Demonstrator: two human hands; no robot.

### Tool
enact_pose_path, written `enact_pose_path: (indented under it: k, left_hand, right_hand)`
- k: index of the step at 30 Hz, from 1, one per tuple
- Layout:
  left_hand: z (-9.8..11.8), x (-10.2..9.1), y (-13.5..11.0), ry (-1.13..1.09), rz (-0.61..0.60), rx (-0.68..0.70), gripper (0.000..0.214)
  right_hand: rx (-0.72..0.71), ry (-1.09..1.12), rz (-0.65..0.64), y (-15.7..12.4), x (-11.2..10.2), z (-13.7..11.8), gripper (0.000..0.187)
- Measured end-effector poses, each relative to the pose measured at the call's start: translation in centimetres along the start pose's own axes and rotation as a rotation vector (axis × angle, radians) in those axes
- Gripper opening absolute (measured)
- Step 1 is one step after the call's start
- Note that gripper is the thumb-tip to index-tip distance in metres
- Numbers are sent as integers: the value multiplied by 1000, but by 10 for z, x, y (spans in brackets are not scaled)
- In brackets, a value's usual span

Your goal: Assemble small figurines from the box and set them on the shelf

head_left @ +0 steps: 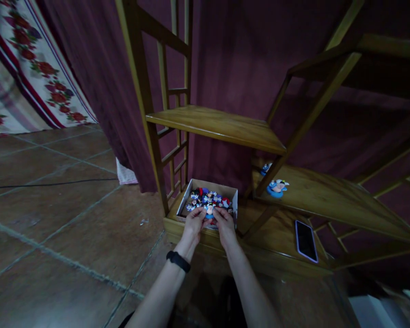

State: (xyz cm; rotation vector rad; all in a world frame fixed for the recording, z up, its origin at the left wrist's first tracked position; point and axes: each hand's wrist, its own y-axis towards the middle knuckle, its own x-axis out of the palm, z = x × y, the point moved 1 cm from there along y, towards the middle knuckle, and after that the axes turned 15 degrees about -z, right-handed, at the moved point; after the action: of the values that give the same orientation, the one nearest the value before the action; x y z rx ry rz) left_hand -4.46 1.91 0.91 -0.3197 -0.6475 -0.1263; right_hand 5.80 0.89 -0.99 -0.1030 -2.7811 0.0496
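Blue-based figurine [210, 210], apparently pinched between fingertips of left hand [195, 220] and right hand [224, 219], at near side of open cardboard box [220, 187] holding small figurines [210, 197]. Similar figurine [276, 188] on wooden shelf [321, 198], right; smartphone [306, 241] lies on bottom board [276, 234].

Home-like room, tiled floor [71, 232], wooden shelving [215, 125], maroon curtain [105, 91], rose-patterned fabric [37, 68]
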Motion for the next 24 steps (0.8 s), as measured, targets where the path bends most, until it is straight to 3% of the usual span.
enact_pose_path:
  k: [9,17,24]
  left_hand:
    - [8,-4,1,9,-83,-27,16]
    - [5,-3,1,21,-52,32,13]
    - [3,-2,0,9,-49,25,11]
  right_hand:
    - [40,-69,-22,3,-3,-2,39]
    - [-6,-197,-38,6,-8,1,34]
    - [15,-171,-17,7,-9,3,34]
